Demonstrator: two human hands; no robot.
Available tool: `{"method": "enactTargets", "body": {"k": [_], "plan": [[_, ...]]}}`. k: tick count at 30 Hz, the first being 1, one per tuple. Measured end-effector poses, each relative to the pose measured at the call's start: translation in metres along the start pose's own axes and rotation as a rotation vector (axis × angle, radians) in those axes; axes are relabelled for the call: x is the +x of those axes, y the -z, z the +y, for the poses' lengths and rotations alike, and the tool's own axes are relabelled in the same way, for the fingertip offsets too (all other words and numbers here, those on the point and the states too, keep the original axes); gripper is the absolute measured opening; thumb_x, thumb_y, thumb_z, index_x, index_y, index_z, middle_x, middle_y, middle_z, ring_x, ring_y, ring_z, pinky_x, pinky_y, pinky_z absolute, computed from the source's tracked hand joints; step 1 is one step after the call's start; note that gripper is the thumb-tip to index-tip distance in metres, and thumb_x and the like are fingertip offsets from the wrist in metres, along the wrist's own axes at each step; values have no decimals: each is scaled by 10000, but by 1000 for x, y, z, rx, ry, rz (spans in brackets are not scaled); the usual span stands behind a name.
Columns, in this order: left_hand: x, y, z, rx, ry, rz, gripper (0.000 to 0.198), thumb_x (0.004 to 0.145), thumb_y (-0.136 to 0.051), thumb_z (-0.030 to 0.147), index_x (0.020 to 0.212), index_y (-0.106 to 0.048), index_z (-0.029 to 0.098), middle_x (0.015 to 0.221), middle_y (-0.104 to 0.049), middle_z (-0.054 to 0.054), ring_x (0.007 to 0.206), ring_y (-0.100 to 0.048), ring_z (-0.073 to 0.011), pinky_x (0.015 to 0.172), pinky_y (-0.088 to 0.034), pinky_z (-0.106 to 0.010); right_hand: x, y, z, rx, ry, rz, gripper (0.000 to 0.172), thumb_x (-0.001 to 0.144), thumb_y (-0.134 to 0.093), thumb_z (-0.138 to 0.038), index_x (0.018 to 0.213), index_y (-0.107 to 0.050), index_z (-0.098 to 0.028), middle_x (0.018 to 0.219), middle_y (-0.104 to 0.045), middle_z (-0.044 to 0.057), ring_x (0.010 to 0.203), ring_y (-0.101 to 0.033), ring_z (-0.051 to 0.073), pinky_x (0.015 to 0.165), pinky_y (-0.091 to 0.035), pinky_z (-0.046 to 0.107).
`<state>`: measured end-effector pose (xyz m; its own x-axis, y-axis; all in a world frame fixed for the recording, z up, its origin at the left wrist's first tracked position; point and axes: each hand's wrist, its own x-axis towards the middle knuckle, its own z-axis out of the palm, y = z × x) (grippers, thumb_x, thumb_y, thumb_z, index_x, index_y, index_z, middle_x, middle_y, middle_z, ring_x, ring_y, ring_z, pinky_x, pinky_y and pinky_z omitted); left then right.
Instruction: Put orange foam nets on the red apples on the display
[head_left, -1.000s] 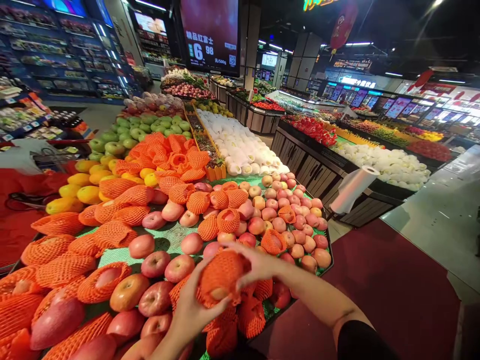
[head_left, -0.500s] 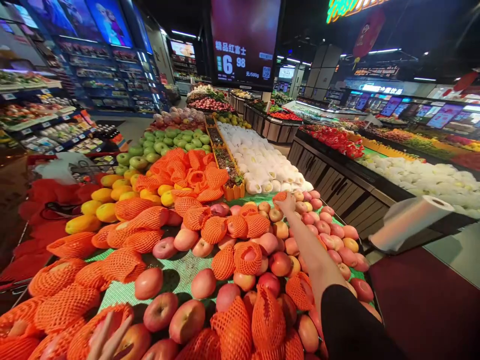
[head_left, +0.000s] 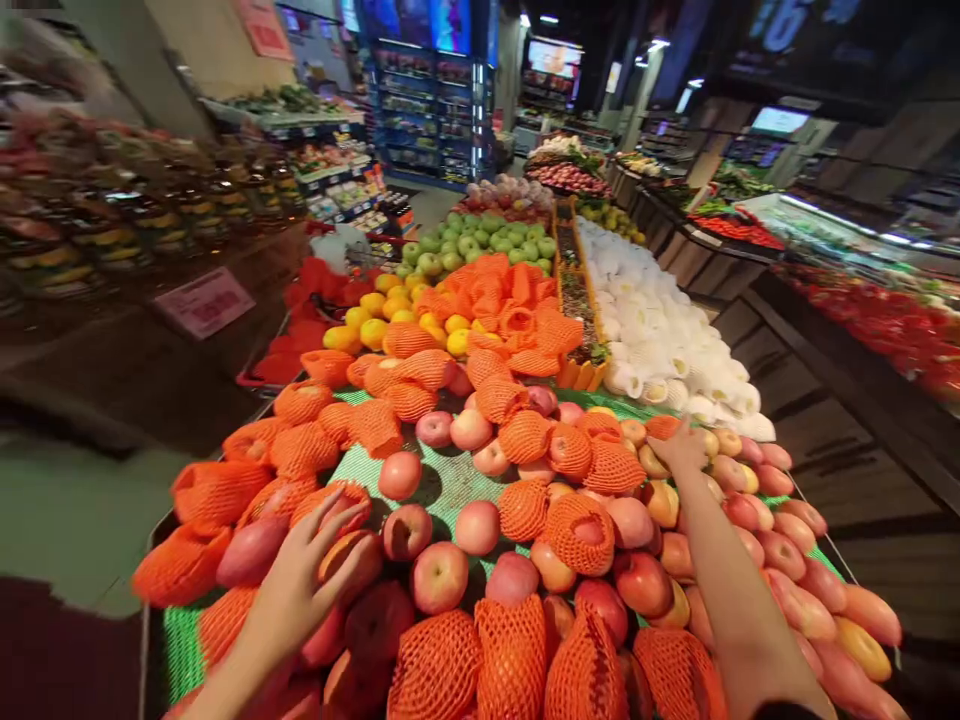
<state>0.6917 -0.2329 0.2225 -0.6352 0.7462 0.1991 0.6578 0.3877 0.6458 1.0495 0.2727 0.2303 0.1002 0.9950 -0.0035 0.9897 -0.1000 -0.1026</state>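
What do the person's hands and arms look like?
The left hand and right hand are gloveless, with bare forearms and no watch or bracelet visible. A dark sleeve edge shows on the right; no left sleeve is in view.

Light falls brightly on the apples (head_left: 440,577) before me, throwing dark shadows onto the green mat (head_left: 456,468); leftward, bottles (head_left: 161,235) blur and the view's edges stretch.

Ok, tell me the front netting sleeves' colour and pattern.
The front netting sleeves are orange with a diamond mesh, clearest in the head view.
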Motion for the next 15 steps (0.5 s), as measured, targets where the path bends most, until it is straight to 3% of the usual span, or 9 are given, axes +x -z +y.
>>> {"method": "enactTargets", "body": {"k": [2, 5, 8, 11, 15], "plan": [[21, -7, -1, 15, 33, 3, 530, 908, -523, 607, 1229, -694, 223, 1488, -585, -136, 1405, -537, -345, 1231, -391, -536, -2, -9, 8, -31, -27, -75, 1127, 857, -657, -661, 1689, -103, -140, 1548, -446, 335, 1463, -428, 510, 1140, -342, 661], [51, -24, 4, 42, 94, -55, 592, 913, -522, 567, 1326, -624, 155, 1473, -584, -168, 1384, -542, -336, 1212, -399, -498, -5, -19, 19, 42, 17, -193, 1261, 821, -688, -687, 1675, -6, -56, 1383, -599, 355, 1346, -586, 475, 1114, -419, 592], [69, -40, 16, 114, 112, -166, 690, 920, -574, 499, 1480, -474, 107, 1438, -586, -201, 1302, -589, -337, 1119, -466, -459, -11, -12, 23, 73, 28, -138, 1325, 763, -760, -659, 1646, -46, 22, 1345, -610, 387, 1304, -620, 482, 1067, -482, 553], [76, -48, 29, 269, 98, -234, 689, 945, -604, 463, 1502, -431, 99, 1382, -588, -237, 1214, -631, -366, 1024, -491, -469, -24, 16, 15, 87, 47, 8, 1324, 734, -808, -624, 1638, -88, 21, 1330, -622, 386, 1285, -626, 498, 1026, -509, 563], [82, -50, 33, 474, 30, -264, 548, 974, -521, 357, 1427, -454, 55, 1264, -632, -217, 1178, -656, -388, 1041, -448, -511, -58, 83, -21, 168, 115, 222, 1311, 697, -880, -592, 1646, -150, -58, 1243, -673, 363, 1208, -667, 499, 939, -530, 526]]}}
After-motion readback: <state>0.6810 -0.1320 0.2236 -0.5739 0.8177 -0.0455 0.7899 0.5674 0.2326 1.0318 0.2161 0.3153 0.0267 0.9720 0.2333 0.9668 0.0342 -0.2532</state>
